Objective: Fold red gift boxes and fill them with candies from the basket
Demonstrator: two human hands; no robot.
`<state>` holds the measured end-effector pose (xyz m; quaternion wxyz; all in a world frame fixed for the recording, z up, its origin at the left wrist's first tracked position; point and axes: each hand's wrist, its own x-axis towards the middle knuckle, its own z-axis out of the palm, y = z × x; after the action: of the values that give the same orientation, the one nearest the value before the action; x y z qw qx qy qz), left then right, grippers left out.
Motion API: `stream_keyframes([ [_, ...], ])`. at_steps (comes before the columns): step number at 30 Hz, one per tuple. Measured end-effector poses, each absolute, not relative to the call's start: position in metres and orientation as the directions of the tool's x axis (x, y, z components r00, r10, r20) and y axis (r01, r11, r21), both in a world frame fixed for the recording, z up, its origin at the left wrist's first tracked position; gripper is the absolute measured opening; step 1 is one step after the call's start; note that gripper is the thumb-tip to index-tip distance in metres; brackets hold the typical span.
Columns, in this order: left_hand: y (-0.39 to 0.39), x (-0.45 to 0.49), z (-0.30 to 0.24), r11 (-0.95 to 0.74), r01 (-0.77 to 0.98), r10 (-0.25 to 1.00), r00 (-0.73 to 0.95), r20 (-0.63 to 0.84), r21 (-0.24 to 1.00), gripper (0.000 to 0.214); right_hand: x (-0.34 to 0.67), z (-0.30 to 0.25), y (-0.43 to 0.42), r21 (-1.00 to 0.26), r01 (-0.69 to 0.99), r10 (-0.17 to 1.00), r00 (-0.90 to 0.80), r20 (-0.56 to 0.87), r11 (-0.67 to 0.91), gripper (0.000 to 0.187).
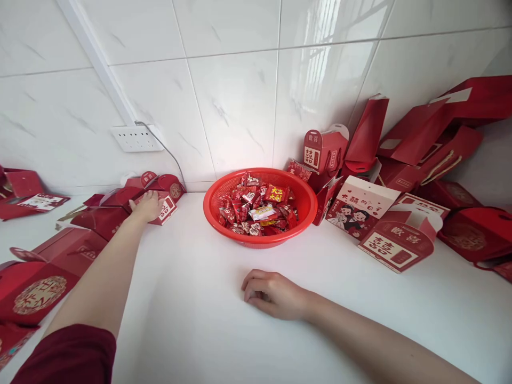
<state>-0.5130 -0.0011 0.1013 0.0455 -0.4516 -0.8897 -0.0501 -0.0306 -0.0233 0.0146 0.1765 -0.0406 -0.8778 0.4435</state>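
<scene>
Box [167,209] sits under left hand [147,207], can't tell if grip's closed; careless pull could topple crowded neighbouring boxes [165,183]; right hand [277,296] loosely curled, empty.

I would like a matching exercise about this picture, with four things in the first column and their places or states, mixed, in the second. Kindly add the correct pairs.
Things:
1. Left hand
2. Right hand
3. Basket
4. Socket panel

Places or states:
A. Red, with wrapped sweets inside
B. White, fixed to the tiled wall
C. Loosely curled, nearer the camera than the basket
D. On a small box near the wall

Right pairs: 1-D, 2-C, 3-A, 4-B
</scene>
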Motion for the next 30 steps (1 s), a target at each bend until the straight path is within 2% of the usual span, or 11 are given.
stream_keyframes([
  [19,0.015,-0.516,0.097,0.654,0.75,0.728,-0.66,0.186,0.102,0.054,-0.03,0.016,-0.021,-0.797,-0.089,0.211,-0.941,0.263,0.597,0.017],
  [25,0.001,-0.512,0.106,0.538,0.838,0.815,-0.544,0.2,0.085,0.061,-0.03,0.015,-0.021,-0.786,-0.116,0.207,-0.932,0.298,0.607,0.018],
  [30,-0.006,-0.508,0.107,0.455,0.889,0.837,-0.447,0.314,0.054,0.058,-0.031,0.012,-0.02,-0.785,-0.126,0.208,-0.928,0.31,0.607,0.017],
])
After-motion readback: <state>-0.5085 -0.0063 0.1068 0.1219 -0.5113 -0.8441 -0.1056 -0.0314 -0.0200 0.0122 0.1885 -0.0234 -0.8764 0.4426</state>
